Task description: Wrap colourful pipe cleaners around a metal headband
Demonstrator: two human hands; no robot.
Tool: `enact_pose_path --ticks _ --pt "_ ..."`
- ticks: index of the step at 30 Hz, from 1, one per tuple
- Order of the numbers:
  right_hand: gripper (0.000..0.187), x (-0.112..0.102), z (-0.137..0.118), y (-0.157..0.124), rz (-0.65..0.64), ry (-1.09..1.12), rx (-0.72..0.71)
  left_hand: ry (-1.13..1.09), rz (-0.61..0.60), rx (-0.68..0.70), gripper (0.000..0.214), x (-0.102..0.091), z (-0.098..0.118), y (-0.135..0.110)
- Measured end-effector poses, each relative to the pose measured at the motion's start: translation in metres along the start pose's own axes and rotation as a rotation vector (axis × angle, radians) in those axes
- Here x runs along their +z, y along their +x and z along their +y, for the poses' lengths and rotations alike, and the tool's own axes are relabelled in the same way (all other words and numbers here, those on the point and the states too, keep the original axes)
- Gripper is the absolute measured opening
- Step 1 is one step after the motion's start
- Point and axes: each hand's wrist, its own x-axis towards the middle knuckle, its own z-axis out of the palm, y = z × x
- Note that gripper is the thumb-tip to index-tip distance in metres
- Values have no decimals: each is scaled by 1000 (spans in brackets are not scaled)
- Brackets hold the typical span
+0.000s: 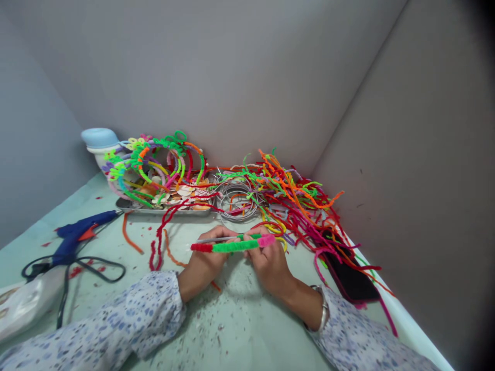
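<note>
Between my two hands, above the middle of the table, is a thin band wrapped in fuzzy pipe cleaner point(235, 246), red at its left end, green along the middle and pink at the right. A bare silvery stretch shows behind the wrapping, near the fingers of my left hand point(207, 265). That hand is closed around the left side of the band. My right hand point(270, 265) pinches it at the green and pink part. Just behind the hands lie a coil of silver wire point(237, 203) and a loose red pipe cleaner point(157, 242).
Shells fill a metal tray point(166, 212), with finished-looking pipe-cleaner hoops point(141, 167) over it. A white bottle with a blue cap point(100, 138) stands behind. A blue glue gun point(71, 237) lies left. Tangled pipe cleaners point(297, 198) partly cover a phone point(353, 281) at right.
</note>
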Motion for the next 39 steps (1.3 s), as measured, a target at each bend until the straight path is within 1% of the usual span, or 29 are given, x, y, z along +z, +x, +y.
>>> enact_pose_path --ticks 3,7,11,16,19,21,23,28,34,37,39 --pt "11 0 1 0 3 6 -4 -62 3 -63 14 2 -1 1" --pt "15 0 1 1 -2 -5 39 -72 -1 -122 15 3 -1 1" --pt "17 0 -2 4 6 -46 105 -58 -18 -108 13 3 3 -1" --pt "30 2 -1 6 11 -51 154 24 -3 -52 18 3 6 0" --pt "34 3 0 6 11 -46 171 46 6 -60 24 4 5 0" --pt "38 4 2 5 8 -42 183 75 40 -71 29 4 4 1" --pt "40 4 3 4 1 -23 181 108 59 -111 30 4 1 2" --pt "33 6 7 3 -15 21 154 90 42 -204 25 4 -2 3" --pt "26 7 11 3 -46 63 134 44 -19 -236 25 4 4 4" --pt "22 7 11 4 -48 62 126 60 -43 -260 26 2 3 4" --pt "23 7 10 4 -58 59 131 62 -50 -248 27 2 2 4"
